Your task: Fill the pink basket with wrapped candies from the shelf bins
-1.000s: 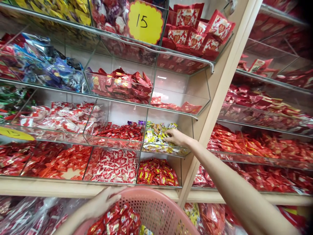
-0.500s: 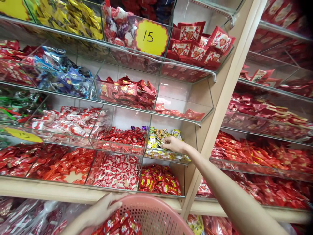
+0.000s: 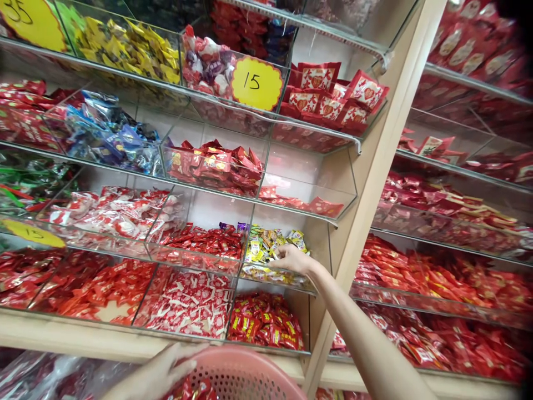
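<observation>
Pink basket (image 3: 250,355), left rim: I have the left hand (image 3: 169,368) there, thumb parted from half-spread fingers; from here I can't tell whether it grips.
Basket, inside: red-wrapped candies (image 3: 194,391), near the lower edge of my view.
Yellow-wrapped candies (image 3: 257,246): heaped in a clear-fronted compartment (image 3: 281,215), above red-and-yellow packets (image 3: 266,322).
Right hand (image 3: 292,260): at that heap's front, fingers curled nearly together; I can't tell whether they hold one.

Shop: pkgd sweets (image 3: 257,251) w/ price tags (image 3: 256,83)
</observation>
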{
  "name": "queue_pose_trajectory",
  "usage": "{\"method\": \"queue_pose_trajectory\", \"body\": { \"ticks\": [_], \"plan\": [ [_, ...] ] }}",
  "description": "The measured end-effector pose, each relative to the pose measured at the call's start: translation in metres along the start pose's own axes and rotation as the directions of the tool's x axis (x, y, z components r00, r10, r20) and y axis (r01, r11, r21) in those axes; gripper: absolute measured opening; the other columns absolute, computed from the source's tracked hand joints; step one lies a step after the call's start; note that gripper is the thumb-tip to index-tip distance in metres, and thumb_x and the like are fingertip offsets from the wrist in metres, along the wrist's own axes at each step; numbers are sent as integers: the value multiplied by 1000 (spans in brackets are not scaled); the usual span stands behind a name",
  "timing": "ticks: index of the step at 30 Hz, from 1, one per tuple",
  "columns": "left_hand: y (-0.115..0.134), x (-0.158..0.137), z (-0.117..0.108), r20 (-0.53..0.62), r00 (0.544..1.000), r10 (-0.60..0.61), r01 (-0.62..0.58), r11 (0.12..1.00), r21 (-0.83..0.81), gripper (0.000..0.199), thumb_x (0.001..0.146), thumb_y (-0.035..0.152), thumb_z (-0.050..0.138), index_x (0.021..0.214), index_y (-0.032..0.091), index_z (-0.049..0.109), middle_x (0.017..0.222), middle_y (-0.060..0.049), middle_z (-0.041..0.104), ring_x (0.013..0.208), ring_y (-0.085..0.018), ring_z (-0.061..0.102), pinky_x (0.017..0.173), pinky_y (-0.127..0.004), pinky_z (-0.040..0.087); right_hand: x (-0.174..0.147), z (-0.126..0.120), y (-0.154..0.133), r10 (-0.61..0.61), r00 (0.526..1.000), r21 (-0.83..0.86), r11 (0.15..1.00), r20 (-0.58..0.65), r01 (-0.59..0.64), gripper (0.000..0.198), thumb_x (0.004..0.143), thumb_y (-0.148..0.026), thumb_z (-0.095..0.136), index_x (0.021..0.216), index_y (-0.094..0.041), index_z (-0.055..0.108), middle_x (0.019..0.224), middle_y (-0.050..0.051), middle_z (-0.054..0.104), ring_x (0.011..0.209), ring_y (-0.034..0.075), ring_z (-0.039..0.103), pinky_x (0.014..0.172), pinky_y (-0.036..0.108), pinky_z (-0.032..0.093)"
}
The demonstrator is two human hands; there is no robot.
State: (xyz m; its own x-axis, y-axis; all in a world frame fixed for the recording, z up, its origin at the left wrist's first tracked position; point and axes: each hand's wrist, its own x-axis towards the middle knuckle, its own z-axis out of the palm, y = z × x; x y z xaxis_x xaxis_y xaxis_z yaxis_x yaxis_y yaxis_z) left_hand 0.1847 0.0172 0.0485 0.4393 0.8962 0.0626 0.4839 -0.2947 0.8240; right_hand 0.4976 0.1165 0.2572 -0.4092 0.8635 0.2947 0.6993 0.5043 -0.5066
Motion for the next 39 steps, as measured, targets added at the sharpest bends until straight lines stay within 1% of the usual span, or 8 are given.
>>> {"method": "queue_pose_trajectory", "body": {
  "ticks": [4, 8, 14, 18, 22, 27, 32, 39],
  "plan": [
    [4, -2, -2, 7, 1000, -25, 24, 999, 30, 55, 79, 54, 43, 127, 26, 44, 132, -2, 45, 123, -22, 36, 106, -34, 21, -3, -2, -7, 23, 1000, 2, 1000, -11, -23, 35, 56, -41, 62, 53, -18, 36, 51, -8, 25, 52, 7, 22, 47, 22, 17],
    [7, -1, -2, 7, 999, -47, 47, 998, 40, 57, 78, 55, 43, 127, 25, 44, 134, -3, 43, 123, -22, 36, 106, -34, 21, -3, -2, -8, 28, 999, 12, 1000, -31, -27, 33, 56, -35, 62, 50, -18, 34, 50, -8, 26, 51, 6, 23, 47, 22, 18],
    [11, -1, -2, 19, 999, -36, 36, 999, 24, 58, 79, 56, 42, 127, 24, 45, 132, -3, 45, 123, -22, 36, 106, -35, 21, -3, -2, -8, 74, 996, 64, 995, -42, -71, 18, 54, -29, 61, 59, -17, 49, 48, -8, 30, 49, 7, 26, 45, 20, 19],
    [14, -3, -3, 24, 999, -30, 29, 998, 52, 56, 79, 55, 41, 127, 25, 44, 134, -3, 42, 124, -22, 35, 107, -35, 21, -7, -2, -13, 119, 989, 105, 988, -86, -110, 17, 53, -25, 59, 66, -16, 53, 51, -8, 34, 50, 7, 29, 46, 20, 22],
    [14, -3, -3, 20, 999, -42, 41, 996, 79, 58, 79, 55, 41, 128, 24, 42, 135, -4, 40, 124, -21, 35, 106, -35, 21, -9, -4, -15, 119, 985, 121, 987, -128, -104, 14, 53, -24, 56, 64, -16, 53, 51, -8, 34, 51, 7, 29, 48, 20, 23],
    [15, -4, -4, 43, 999, -32, 30, 999, 45, 56, 80, 53, 42, 129, 25, 40, 135, -3, 40, 125, -21, 34, 107, -35, 20, -12, -6, -18, 159, 984, 112, 982, -86, -149, 13, 53, -23, 56, 63, -17, 51, 48, -8, 31, 49, 7, 27, 47, 20, 22],
    [24, -3, -5, 67, 998, -3, 0, 999, 36, 53, 81, 52, 41, 129, 27, 39, 134, -1, 41, 122, -22, 37, 106, -37, 22, -13, -7, -19, 135, 987, 122, 985, -86, -124, 13, 53, -25, 56, 62, -17, 51, 49, -8, 31, 51, 7, 27, 47, 20, 21],
    [27, -3, -5, 88, 996, 0, 2, 1000, -15, 53, 82, 50, 42, 129, 27, 38, 135, 0, 39, 125, -21, 34, 107, -36, 19, -13, -7, -19, 101, 993, 136, 986, -60, -92, 9, 53, -24, 55, 57, -16, 54, 56, -4, 47, 56, 9, 37, 51, 20, 29]
  ]
}}
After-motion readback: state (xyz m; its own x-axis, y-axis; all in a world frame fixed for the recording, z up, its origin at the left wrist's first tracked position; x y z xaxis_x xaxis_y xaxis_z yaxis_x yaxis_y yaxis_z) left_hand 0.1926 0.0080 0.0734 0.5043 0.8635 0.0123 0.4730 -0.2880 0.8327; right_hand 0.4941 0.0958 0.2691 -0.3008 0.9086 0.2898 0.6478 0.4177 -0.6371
